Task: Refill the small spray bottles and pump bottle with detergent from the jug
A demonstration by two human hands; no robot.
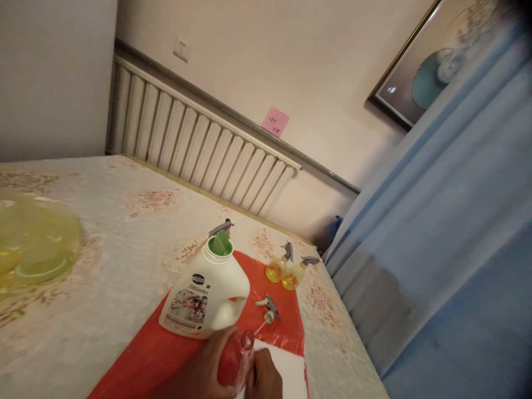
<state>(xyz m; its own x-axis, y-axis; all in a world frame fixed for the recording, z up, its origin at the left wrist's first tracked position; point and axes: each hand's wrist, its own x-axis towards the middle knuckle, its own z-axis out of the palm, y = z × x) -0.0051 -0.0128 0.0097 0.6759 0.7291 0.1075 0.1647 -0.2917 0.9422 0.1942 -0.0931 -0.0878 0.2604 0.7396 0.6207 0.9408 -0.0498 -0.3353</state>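
My left hand is wrapped round a small see-through spray bottle with its top off. The bottle looks red, though the red sheet may show through it. My right hand has its fingers curled against the bottle's right side; its fingertips are partly hidden. Just beyond the hands stands a large cream jug with a side handle and a green inner spout in its open mouth. A loose grey trigger sprayer with its dip tube lies on the red sheet.
Two spray bottles with yellow liquid stand behind, on the right. Another grey trigger head shows behind the jug. A white flat piece lies near my right hand. A yellow translucent basin sits at left on the flowered tablecloth.
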